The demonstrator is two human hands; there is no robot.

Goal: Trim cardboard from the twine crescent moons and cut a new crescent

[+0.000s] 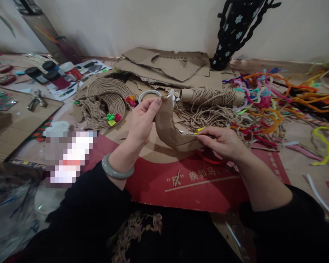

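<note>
Pinching lightly looks like the best way to handle the curved cardboard strip (166, 132), which is held up over the brown and red board (153, 186). The left hand (140, 119) has its grip closed on the upper end, thumb on top; the right hand (226, 144) has its grip closed on the lower right end. The strip would probably crease at its bend, so small, even pressure should serve better than a hard twist. A red loop (211, 159), perhaps a scissors handle, shows below the right hand; whether that hand holds it too, I cannot tell. Just behind lie loose twine (208, 117) and a twine-wound tube (185, 95), likely to snag the strip's right end. A rope coil (117, 96) sits to the left, torn cardboard (167, 68) at the back, and pipe cleaners (279, 84) crowd the surface (298, 175) on the right.
</note>
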